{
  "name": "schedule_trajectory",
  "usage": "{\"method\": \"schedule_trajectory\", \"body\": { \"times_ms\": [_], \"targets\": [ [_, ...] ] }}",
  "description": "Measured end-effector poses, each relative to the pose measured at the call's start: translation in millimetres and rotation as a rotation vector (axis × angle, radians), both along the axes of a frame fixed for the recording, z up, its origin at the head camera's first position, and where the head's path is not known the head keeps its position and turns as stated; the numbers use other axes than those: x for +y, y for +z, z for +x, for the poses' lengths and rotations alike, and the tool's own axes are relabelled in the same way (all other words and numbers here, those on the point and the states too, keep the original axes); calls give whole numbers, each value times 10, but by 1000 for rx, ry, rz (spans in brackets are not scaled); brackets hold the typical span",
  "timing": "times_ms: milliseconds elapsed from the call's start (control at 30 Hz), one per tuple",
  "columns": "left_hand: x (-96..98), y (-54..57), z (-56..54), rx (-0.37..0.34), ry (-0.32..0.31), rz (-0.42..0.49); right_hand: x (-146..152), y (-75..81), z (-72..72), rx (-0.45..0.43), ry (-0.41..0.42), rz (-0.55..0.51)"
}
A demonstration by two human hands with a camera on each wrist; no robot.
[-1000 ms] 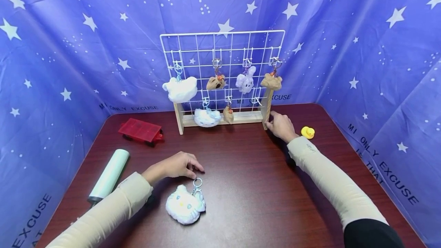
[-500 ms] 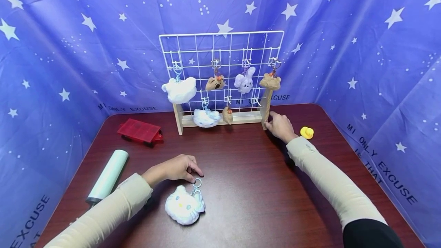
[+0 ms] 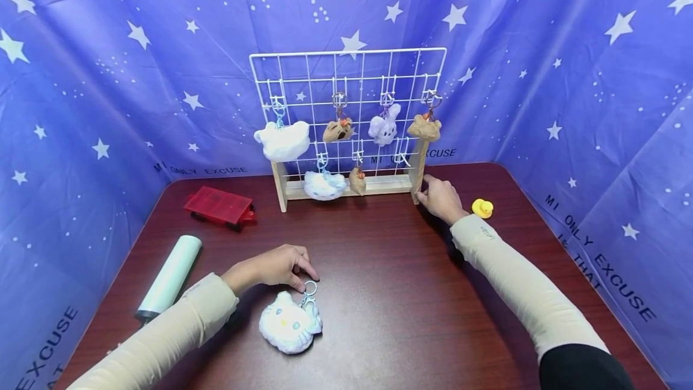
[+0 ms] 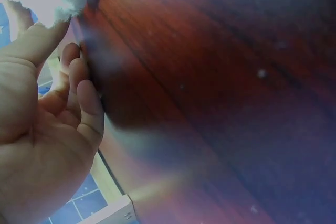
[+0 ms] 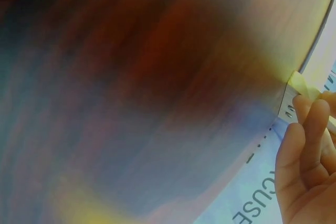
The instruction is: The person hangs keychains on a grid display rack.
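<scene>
A white plush cat keychain lies face up on the table at the front, its metal key ring pointing up and right. My left hand is just above it, thumb tip right at the ring and index finger stretched past it, a gap between the two. The plush overlaps the thumb in the left wrist view. At the back stands a white wire grid rack on a wooden base. My right hand grips the right wooden leg between thumb and fingers; the right wrist view shows the fingers curled at the wood.
Plush keychains hang on the rack's hooks: white cat, lilac rabbit, brown bear and several others. A bare hook sits lower right. A red toy cart, mint-green pump and yellow duck stand around the sides.
My left hand has lowered slightly toward the key ring, thumb now at its edge. The right hand stays on the rack's leg; the lilac rabbit swings a little.
</scene>
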State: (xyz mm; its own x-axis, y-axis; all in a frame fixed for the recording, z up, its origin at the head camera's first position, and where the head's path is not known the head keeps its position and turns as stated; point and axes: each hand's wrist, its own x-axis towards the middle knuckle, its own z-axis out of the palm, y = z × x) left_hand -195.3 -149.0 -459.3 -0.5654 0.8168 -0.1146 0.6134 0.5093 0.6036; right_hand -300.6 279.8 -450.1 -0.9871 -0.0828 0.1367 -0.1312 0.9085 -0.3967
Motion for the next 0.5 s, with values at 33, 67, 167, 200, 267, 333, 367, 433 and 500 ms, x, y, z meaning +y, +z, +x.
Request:
{"method": "schedule_trajectory", "body": {
  "times_ms": [33,67,167,200,267,333,367,433,500],
  "targets": [
    [0,-3,2,1,-2,0,1,3,-2,2,0,2],
    [1,-4,4,2,-4,0,1,5,-6,4,1,6],
    [5,-5,10,10,-10,1,2,10,-13,11,3,15],
    [5,-6,11,14,-11,0,2,9,-14,13,3,16],
    [5,-5,14,22,-14,-4,2,9,-13,14,4,16],
    [5,-3,16,26,-13,-6,1,7,-11,13,6,14],
    [5,-3,18,25,-9,-6,0,4,-9,13,6,15],
    [10,6,21,8,6,-7,1,0,-4,14,5,14],
    [18,18,25,-15,24,-7,2,-2,-1,14,2,14]
  ]
}}
